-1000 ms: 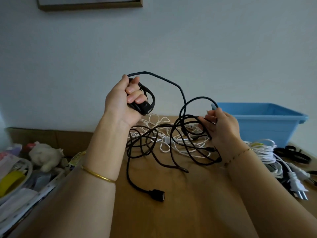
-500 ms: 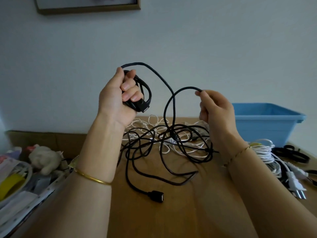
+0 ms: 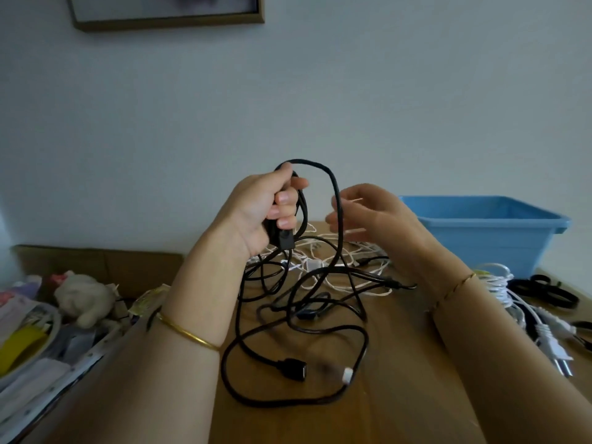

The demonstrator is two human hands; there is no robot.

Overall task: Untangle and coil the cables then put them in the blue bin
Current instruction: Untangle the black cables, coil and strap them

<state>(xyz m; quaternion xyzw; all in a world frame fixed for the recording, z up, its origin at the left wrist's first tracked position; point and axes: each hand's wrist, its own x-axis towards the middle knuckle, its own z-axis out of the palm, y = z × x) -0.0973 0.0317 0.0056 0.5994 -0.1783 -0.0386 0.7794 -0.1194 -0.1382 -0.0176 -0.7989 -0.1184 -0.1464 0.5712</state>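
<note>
- L hand [image 3: 259,213] is up over the worktop [image 3: 400,363], fingers curled tight round a few turns of the black cable [image 3: 335,187]. One tall loop arcs over its top and drops on the right.
- R hand [image 3: 378,219] is just right of that loop, fingers spread loose and blurred. The strand crosses its fingertips; no pinch I can see.
- Rest of the black cable lies slack below, crossing itself & mixed w/ the white cables [image 3: 339,261] on the far side. Its socket end [image 3: 293,370] lies near.
- Step, as I judge it: add the next turn to the coil. I'd take the hanging strand w/ the R hand, slide down it, then bring it up under the L thumb, same size as the turns held.
- Pull slow. If the slack drags the white stuff, stop & lift the strand out of the crossing. Tugging prob tightens the snarl.
- Keep L grip firm so the turns don't spring.
- Blue bin [image 3: 487,238] sits far right, well apart from the coil.
</note>
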